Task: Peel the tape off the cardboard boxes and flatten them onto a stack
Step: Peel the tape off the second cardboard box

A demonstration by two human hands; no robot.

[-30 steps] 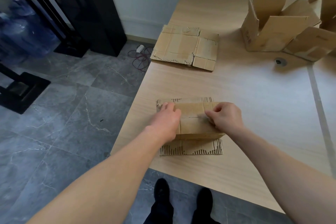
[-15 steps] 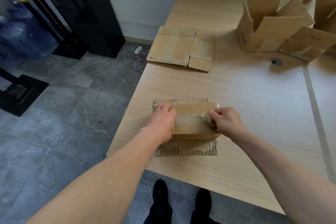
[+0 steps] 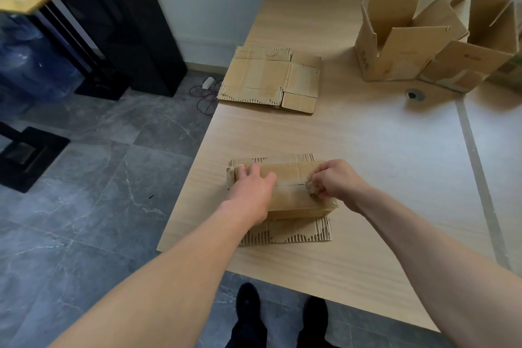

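Tape removal under way: the left hand (image 3: pixel 251 188), grip apart, steadies the closed box (image 3: pixel 291 175) at the near edge of the worktop (image 3: pixel 367 150) while the right hand (image 3: pixel 337 179) has its grip pinched on a wad of peeled tape (image 3: pixel 310 188); one flattened stack (image 3: pixel 268 79) lies done, two open boxes (image 3: pixel 395 51) remain.

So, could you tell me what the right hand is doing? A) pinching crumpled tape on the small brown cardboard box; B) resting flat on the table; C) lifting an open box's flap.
A: the right hand pinches a crumpled wad of clear tape at the top seam of the small brown cardboard box.
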